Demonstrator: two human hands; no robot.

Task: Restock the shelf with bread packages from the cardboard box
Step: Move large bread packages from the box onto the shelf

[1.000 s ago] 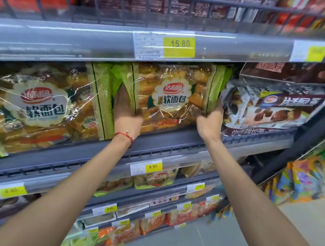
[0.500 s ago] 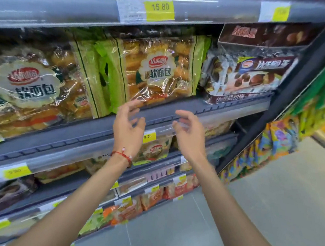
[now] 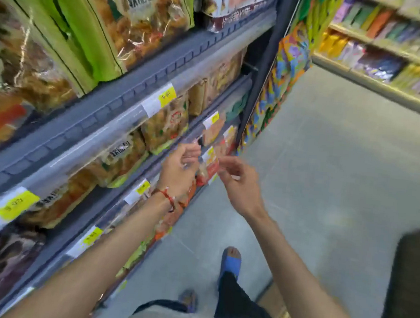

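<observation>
A green-edged bread package (image 3: 140, 16) stands upright on the grey upper shelf (image 3: 144, 80), with another like it (image 3: 20, 63) to its left. My left hand (image 3: 177, 168), a red string at its wrist, hangs in front of the lower shelves, fingers loosely curled and holding nothing. Beside it, my right hand (image 3: 237, 182) is likewise empty with fingers apart. At the bottom right, a corner of the cardboard box (image 3: 273, 301) shows by my leg, a package inside it.
Lower shelves (image 3: 115, 175) carry smaller bread packs behind yellow price tags. A dark post (image 3: 266, 69) ends the shelf unit, with colourful bags hanging on it. Grey floor (image 3: 331, 170) stretches right toward another shelf row (image 3: 394, 48). A dark object (image 3: 411, 293) stands at right.
Both hands let go of the green bread package on the upper shelf and dropped away from it. My view swung down and to the right, bringing the floor and my feet into view.
</observation>
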